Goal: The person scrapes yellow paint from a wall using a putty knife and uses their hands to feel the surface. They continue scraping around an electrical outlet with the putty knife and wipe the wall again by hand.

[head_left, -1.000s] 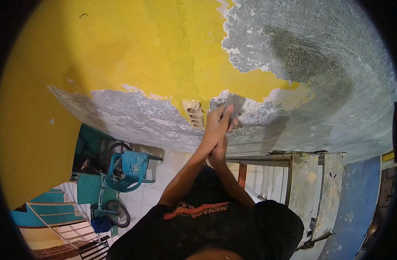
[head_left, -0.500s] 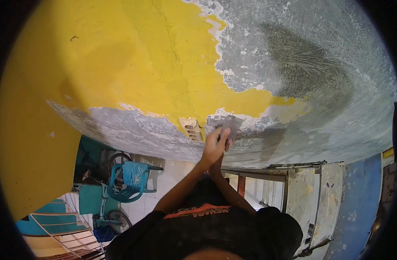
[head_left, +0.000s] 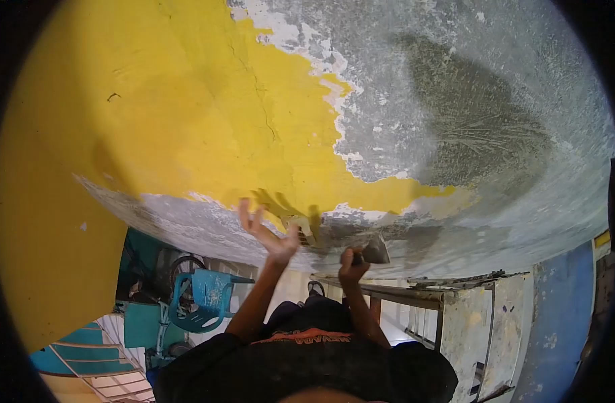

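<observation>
My right hand (head_left: 352, 268) grips a paint scraper (head_left: 377, 251) by its dark handle, with the wide flat blade pointing to the right. The blade shows in front of the lower bare wall. To the left, my left hand (head_left: 270, 238) is raised with its fingers spread and nothing in them, overlapping the wall. Just beside that hand is a small vent block (head_left: 301, 227), partly covered by the fingers. The wall carries yellow paint (head_left: 213, 127) with a ragged, flaking edge against bare grey plaster (head_left: 388, 101).
A dark patch (head_left: 482, 114) marks the plaster at upper right. A teal plastic chair (head_left: 210, 295) stands below left, near a bicycle (head_left: 161, 329). Metal rails (head_left: 92, 366) lie at lower left. A worn wooden frame (head_left: 465, 329) rises on the right near a blue wall (head_left: 563, 316).
My hands were together at the scraper against the wall; they are now apart. The left moved left and opened; the right lowered, carrying the scraper. The view has shifted up the wall.
</observation>
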### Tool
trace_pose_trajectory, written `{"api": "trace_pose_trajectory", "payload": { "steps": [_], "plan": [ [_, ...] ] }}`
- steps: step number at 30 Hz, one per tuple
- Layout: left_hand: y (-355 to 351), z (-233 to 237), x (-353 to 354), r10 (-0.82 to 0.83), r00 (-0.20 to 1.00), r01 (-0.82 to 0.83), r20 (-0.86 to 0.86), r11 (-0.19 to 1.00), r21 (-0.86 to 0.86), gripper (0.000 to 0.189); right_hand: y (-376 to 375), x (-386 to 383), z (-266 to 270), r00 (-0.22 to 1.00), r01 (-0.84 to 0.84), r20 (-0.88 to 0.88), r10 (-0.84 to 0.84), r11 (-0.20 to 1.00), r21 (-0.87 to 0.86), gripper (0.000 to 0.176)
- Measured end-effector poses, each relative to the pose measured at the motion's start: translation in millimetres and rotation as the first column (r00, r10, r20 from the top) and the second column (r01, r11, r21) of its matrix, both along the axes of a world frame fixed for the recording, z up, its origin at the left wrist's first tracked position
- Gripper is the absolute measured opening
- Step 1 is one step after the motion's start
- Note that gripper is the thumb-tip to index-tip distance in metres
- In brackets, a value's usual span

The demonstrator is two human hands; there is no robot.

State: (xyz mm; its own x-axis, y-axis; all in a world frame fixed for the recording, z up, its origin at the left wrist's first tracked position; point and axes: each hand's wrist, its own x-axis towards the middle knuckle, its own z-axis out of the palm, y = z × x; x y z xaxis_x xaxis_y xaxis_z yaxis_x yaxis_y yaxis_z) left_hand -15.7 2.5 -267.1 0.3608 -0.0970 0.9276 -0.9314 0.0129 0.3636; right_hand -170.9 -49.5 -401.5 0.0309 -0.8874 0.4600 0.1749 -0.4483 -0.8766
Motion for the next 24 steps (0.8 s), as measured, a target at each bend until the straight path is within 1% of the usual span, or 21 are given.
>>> {"api": "trace_pose_trajectory", "payload": {
  "steps": [1, 2, 3, 4, 5, 6, 7, 9, 10, 11, 12, 13, 14, 15, 17, 19, 20, 21, 22, 23, 24],
  "plan": [
    [6.5, 6.2, 16.0, 0.047, 0.999, -0.048, 0.018, 0.999, 0.025, 0.076, -16.9, -8.6, 0.2, 0.968, 0.178, -0.115, -0.225, 0.93, -0.323, 0.026],
    [12.4, 11.9, 30.4, 0.096, 0.995, -0.098, 0.037, 0.994, 0.048, 0.084, -25.0, -18.3, 9.5, 0.983, 0.135, -0.082, -0.165, 0.947, -0.29, 0.029],
    [17.6, 14.9, 43.7, 0.095, 0.995, -0.097, 0.035, 0.994, 0.046, 0.084, -30.7, -27.7, 28.8, 0.993, 0.09, -0.044, -0.105, 0.961, -0.26, 0.033],
    [22.2, 16.1, 55.9, 0.14, 0.988, -0.145, 0.069, 0.985, 0.088, 0.093, -36.9, -36.0, 68.0, 0.998, 0.063, 0.028, -0.057, 0.922, -0.381, 0.04],
    [26.0, 16.5, 66.8, 0.181, 0.978, -0.194, 0.103, 0.972, 0.13, 0.101, -39.7, -43.8, 92.0, 0.994, 0.092, -0.013, -0.108, 0.896, -0.434, 0.047],
    [28.0, 16.9, 76.4, 0.207, 0.967, -0.233, 0.149, 0.955, 0.185, 0.106, -40.4, -49.3, 109.7, 0.996, 0.085, 0.019, -0.086, 0.881, -0.466, 0.047],
    [24.2, 14.9, 87.6, 0.202, 0.968, -0.228, 0.147, 0.956, 0.185, 0.106, -41.7, -53.3, 126.2, 0.997, 0.082, 0.052, -0.065, 0.862, -0.5, 0.048],
    [17.3, 7.7, 107.8, 0.329, 0.86, -0.414, 0.391, 0.897, 0.157, 0.113, -40.4, -59.4, 158.3, 0.992, 0.101, 0.117, -0.043, 0.823, -0.56, 0.052],
    [20.2, 6.2, 111.6, 0.32, 0.864, -0.407, 0.39, 0.899, 0.163, 0.113, -37.5, -69.0, 172.8, 0.996, 0.085, 0.032, -0.081, 0.802, -0.591, 0.052],
    [19.7, 5.7, 114.9, 0.338, 0.845, -0.428, 0.415, 0.892, 0.145, 0.114, -37.2, -73.3, 188.4, 0.995, 0.09, 0.03, -0.091, 0.8, -0.593, 0.052],
    [16.5, 6.1, 118.4, 0.356, 0.826, -0.447, 0.437, 0.886, 0.123, 0.115, -39.4, -76.1, 204.2, 0.989, 0.125, 0.028, -0.145, 0.723, -0.679, 0.053],
    [15.2, 6.7, 122.8, 0.346, 0.833, -0.434, 0.433, 0.892, 0.123, 0.115, -39.4, -80.2, 215.5, 0.979, 0.153, 0.029, -0.2, 0.638, -0.755, 0.055],
    [18.3, 5.6, 125.7, 0.367, 0.846, -0.44, 0.386, 0.89, 0.118, 0.114, -35.6, -86.2, 221.5, 0.977, 0.153, 0.017, -0.213, 0.641, -0.752, 0.055],
    [22.9, 3.4, 126.9, 0.392, 0.856, -0.451, 0.337, 0.885, 0.117, 0.112, -31.3, -92.1, 225.7, 0.97, 0.191, 0.047, -0.239, 0.624, -0.757, 0.059],
    [24.9, 6.5, 135.7, 0.385, 0.86, -0.439, 0.335, 0.893, 0.102, 0.114, -28.4, -103.4, 232.5, 0.957, 0.262, 0.13, -0.26, 0.575, -0.776, 0.07],
    [31.1, 4.7, 141.9, 0.398, 0.847, -0.46, 0.353, 0.881, 0.111, 0.114, -19.4, -115.6, 256.4, 0.917, 0.364, 0.19, -0.351, 0.539, -0.76, 0.071],
    [33.2, 3.4, 144.2, 0.391, 0.851, -0.454, 0.351, 0.883, 0.116, 0.114, -18.0, -130.2, 264.5, 0.896, 0.375, 0.159, -0.416, 0.513, -0.772, 0.072],
    [33.9, 3.5, 147.8, 0.395, 0.846, -0.459, 0.357, 0.881, 0.113, 0.114, -11.8, -130.5, 275.2, 0.861, 0.481, 0.253, -0.441, 0.545, -0.687, 0.072],
    [35.4, 2.8, 150.3, 0.401, 0.841, -0.466, 0.363, 0.878, 0.111, 0.114, -6.4, -133.4, 285.2, 0.82, 0.551, 0.287, -0.495, 0.546, -0.632, 0.072],
    [37.4, 2.1, 152.3, 0.397, 0.843, -0.463, 0.363, 0.879, 0.114, 0.114, -2.4, -138.0, 288.5, 0.787, 0.587, 0.3, -0.539, 0.508, -0.63, 0.069],
    [38.2, 2.5, 155.1, 0.403, 0.849, -0.462, 0.343, 0.88, 0.111, 0.113, 0.9, -137.5, 291.1, 0.76, 0.615, 0.292, -0.58, 0.498, -0.611, 0.066]
  ]
}}
